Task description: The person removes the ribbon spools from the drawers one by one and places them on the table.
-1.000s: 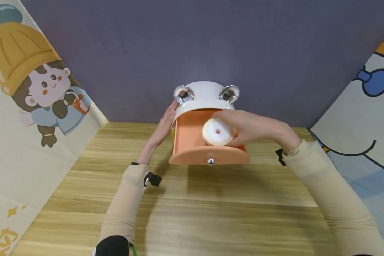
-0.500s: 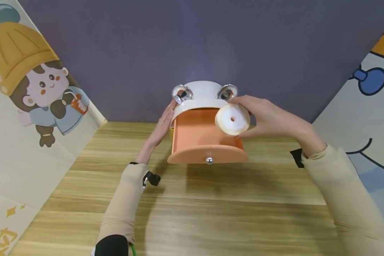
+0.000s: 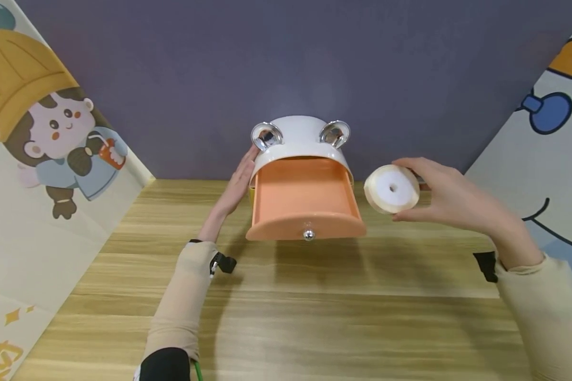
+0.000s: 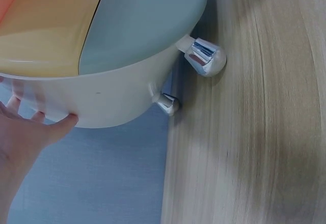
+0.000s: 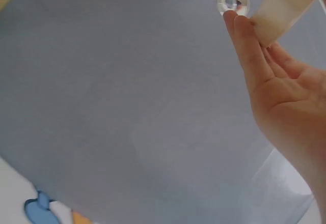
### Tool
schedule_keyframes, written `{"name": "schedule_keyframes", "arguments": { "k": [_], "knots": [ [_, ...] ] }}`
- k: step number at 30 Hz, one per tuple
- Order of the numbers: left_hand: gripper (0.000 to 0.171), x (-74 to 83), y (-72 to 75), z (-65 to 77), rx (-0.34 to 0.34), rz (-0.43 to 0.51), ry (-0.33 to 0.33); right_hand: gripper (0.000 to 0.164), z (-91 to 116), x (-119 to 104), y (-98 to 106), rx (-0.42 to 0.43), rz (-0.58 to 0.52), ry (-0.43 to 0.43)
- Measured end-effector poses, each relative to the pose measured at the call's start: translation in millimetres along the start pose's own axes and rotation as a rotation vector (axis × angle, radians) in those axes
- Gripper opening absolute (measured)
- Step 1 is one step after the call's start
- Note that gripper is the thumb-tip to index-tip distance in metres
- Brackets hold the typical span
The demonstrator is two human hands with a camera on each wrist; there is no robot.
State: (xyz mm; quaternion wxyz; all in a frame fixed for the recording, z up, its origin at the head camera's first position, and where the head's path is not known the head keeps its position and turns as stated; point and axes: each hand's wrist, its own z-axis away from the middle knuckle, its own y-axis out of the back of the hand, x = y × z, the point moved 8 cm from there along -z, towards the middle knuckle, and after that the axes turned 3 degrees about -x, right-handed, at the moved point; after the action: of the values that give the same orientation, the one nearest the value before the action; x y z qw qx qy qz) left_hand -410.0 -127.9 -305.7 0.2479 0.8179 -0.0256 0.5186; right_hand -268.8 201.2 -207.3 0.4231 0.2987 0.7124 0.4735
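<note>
A cream roll point(image 3: 385, 197), seemingly ribbon on a white core with a small centre hole, is pinched between the thumb and fingers of my right hand point(image 3: 453, 198). It is held in the air right of the white frog-like drawer box point(image 3: 299, 138). The box's peach drawer point(image 3: 306, 190) is pulled out, its inside bare, a silver knob on its front. My left hand point(image 3: 237, 188) rests with extended fingers against the box's left side. In the left wrist view, those fingertips touch the pale side wall point(image 4: 119, 99), with yellow and grey-blue drawer fronts beside it.
Silver ring-shaped eyes point(image 3: 334, 134) stick up from the box top. The box stands on a wood-grain table point(image 3: 343, 323) close to a dark grey-blue back wall point(image 3: 305, 63). Cartoon-printed panels point(image 3: 28, 211) flank both sides. Silver feet point(image 4: 206, 58) show under the box.
My right hand has lifted the ribbon roll from inside the peach drawer and carried it right, beyond the box. My left hand stays against the box's side.
</note>
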Motion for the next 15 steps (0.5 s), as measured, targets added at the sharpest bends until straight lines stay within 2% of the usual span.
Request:
{"name": "schedule_keyframes", "arguments": {
  "k": [6,10,15],
  "knots": [
    [0.051,-1.6,0.1,0.5,-0.003,0.02,0.001,0.09,18.7,21.3,-15.8,0.034,0.019,0.0],
    [0.051,-2.5,-0.4,-0.1,-0.007,0.029,0.0,0.09,28.2,33.1,-31.7,0.018,-0.026,0.014],
    [0.051,-1.4,0.0,-1.6,-0.007,0.02,-0.017,0.089,36.1,41.2,-49.7,-0.007,-0.061,-0.016]
  ]
}}
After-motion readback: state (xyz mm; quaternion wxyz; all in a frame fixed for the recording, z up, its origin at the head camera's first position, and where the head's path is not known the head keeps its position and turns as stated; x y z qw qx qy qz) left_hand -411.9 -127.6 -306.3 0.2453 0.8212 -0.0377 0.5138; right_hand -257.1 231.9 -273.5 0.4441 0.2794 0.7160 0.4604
